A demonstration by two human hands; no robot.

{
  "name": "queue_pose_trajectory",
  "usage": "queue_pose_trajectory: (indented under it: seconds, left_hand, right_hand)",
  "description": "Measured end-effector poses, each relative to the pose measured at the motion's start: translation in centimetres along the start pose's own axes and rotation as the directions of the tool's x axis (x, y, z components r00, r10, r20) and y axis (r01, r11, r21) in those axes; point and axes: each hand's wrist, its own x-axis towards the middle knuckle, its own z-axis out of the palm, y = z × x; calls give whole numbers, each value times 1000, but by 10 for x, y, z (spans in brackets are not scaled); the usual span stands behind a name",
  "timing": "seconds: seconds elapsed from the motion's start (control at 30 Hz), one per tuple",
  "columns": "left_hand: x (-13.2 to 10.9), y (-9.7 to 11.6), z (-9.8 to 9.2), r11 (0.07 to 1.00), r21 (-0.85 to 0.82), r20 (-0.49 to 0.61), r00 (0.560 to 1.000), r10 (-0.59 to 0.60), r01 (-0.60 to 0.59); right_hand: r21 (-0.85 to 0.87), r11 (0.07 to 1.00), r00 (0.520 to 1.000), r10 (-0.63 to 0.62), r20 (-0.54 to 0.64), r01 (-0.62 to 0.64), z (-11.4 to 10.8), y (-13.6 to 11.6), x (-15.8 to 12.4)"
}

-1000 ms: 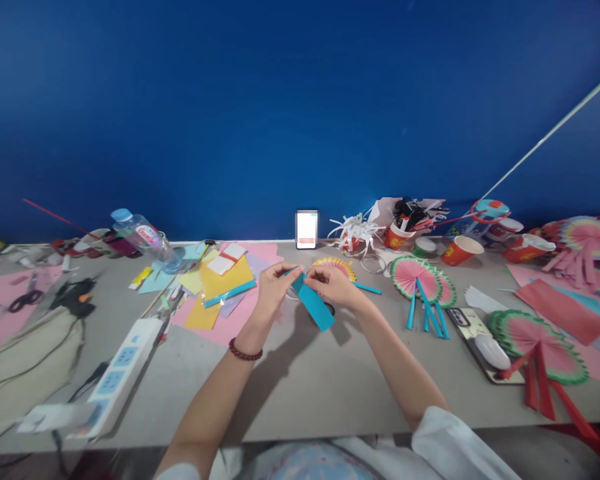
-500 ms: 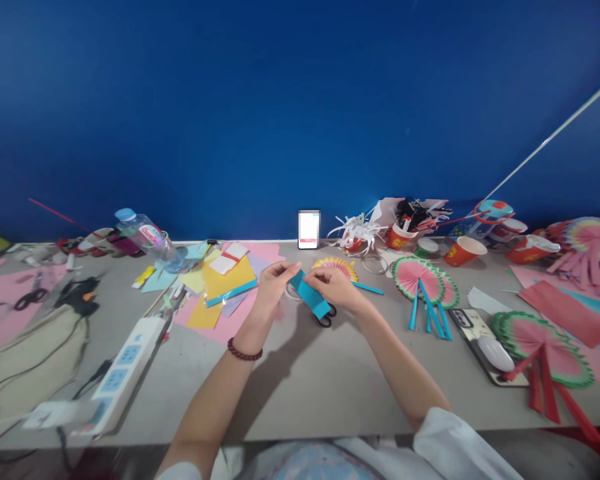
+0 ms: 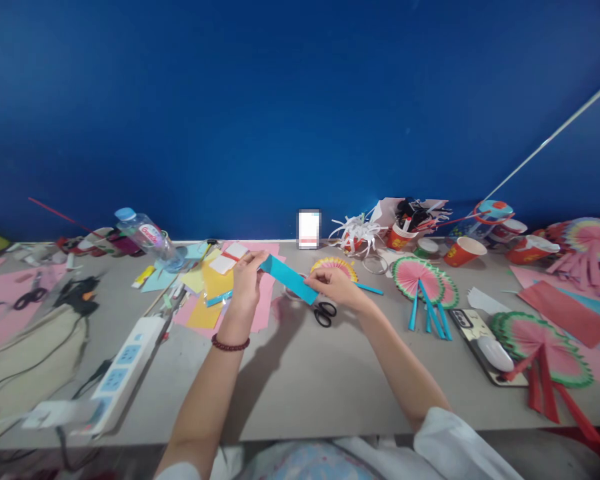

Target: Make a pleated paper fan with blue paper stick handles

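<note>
A blue paper strip (image 3: 289, 278) is held up over the table, slanting down to the right. My left hand (image 3: 250, 270) pinches its upper left end, and my right hand (image 3: 333, 287) grips its lower right end between thumb and fingers. Just below the strip lie scissors (image 3: 325, 314), black handles toward me. Behind my right hand is a yellow and pink pleated paper fan (image 3: 336, 267), partly hidden, with a narrow blue paper strip (image 3: 369, 289) beside it.
Pink and green paper fans (image 3: 418, 280) lie to the right, near a phone (image 3: 460, 320) carrying a white mouse (image 3: 495, 353). Coloured paper sheets (image 3: 211, 320) and a power strip (image 3: 125, 370) are on the left. A bottle (image 3: 150, 237) and paper cups (image 3: 464, 251) stand farther back.
My left hand has moved left with its end of the blue paper strip, so more of the strip shows, stretched out longer. My right hand stays nearly in place, and the scissors' handles are now uncovered.
</note>
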Motion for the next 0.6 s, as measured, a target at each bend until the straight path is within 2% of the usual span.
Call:
queue_pose_trajectory:
  seconds: [0.1, 0.27, 0.37, 0.43, 0.53, 0.6]
  left_hand:
    - [4, -2, -3, 999, 30, 2, 1000, 12, -12]
    - [4, 1, -1, 987, 155, 40, 999, 34, -40]
    - [-1, 5, 1, 973, 229, 150, 989, 5, -39]
    - [-5, 7, 2, 961, 275, 245, 967, -70, 0]
    - [-9, 6, 3, 937, 345, 372, 910, -181, 45]
    - [-10, 4, 3, 930, 367, 421, 885, -199, 34]
  right_hand:
    - [-28, 1000, 999, -4, -34, 3, -4, 0, 0]
    - [-22, 998, 977, 50, -207, -55, -17, -3, 0]
    - [71, 995, 953, 85, -292, -67, -26, -3, -1]
    - [129, 990, 944, 98, -315, -60, -31, -3, -1]
    - [178, 983, 954, 102, -283, -52, -36, -3, -3]
    - [173, 983, 966, 98, -240, -57, -39, -4, -5]
